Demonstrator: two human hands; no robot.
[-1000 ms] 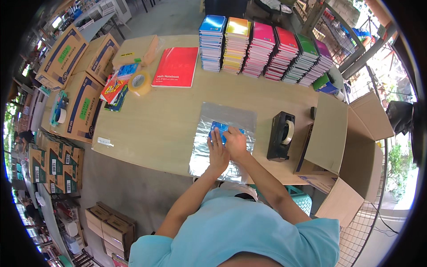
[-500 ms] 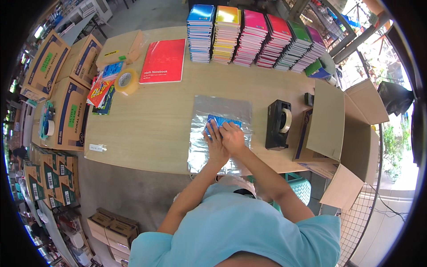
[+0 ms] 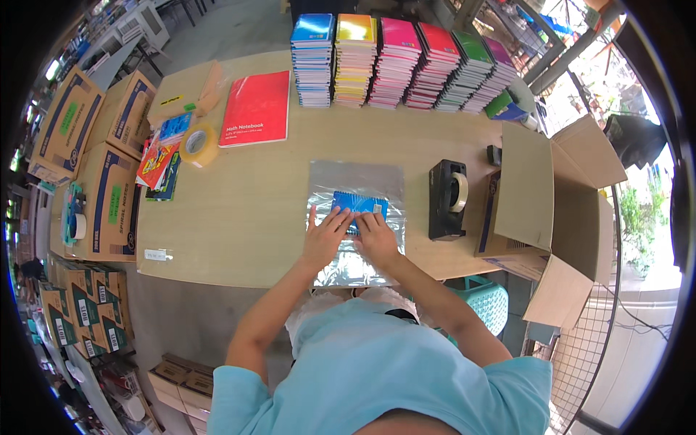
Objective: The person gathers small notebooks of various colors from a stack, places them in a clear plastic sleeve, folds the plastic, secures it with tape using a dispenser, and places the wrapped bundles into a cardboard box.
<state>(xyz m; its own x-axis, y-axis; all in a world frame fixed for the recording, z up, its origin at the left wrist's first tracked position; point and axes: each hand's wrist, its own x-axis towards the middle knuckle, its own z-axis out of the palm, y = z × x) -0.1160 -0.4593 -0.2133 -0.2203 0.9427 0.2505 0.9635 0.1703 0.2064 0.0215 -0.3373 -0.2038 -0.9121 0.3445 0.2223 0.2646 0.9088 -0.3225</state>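
Note:
A small blue spiral notebook [image 3: 370, 206] lies on a clear plastic bag or sheet [image 3: 353, 275], its wire binding along the far edge. My left hand [image 3: 324, 237] rests with spread fingers on the notebook's near left part, its thumb out to the side over the plastic. Beside it, my right hand [image 3: 377, 239] has its fingers stretched onto the notebook's near right part. The fingertips of both hands nearly meet at the middle. Whether the notebook is inside the plastic or only on it, I cannot tell.
A black tape dispenser [image 3: 448, 201] and an open carton [image 3: 528, 188] stand to the right. Stacked notebooks [image 3: 313, 61] in several colours line the far edge. A red notebook [image 3: 254, 109], a tape roll [image 3: 199, 143] and closed cartons [image 3: 109, 203] are at the left.
My hands have come apart from their overlapped position and drawn nearer to me, the left one shifting left. More of the blue cover shows. The whole view has shifted slightly.

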